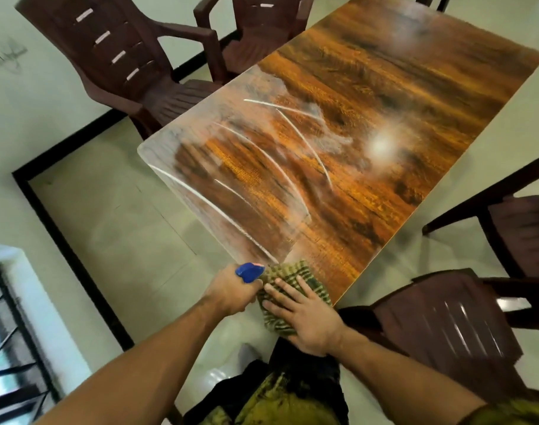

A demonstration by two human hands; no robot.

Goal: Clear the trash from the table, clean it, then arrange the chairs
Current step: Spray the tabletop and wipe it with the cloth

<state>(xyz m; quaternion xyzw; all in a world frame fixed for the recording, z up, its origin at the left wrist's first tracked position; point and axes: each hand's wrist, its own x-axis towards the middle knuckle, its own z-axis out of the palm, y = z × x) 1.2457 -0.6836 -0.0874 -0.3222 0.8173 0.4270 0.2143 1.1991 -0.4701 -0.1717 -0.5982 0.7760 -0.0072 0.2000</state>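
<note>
Looking down from my head, I see the brown wood table (384,102). My left hand (231,291) is curled tight round a blue spray bottle (249,272), just beside the near corner. My right hand (305,314) lies flat on a green striped cloth (296,269), fingers spread, pressing it on that corner. White curved streaks (305,139) and cloudy wet patches cover the near half of the top. Two brown chairs (115,56) stand at the table's left side and two more chairs (446,320) at its right.
</note>
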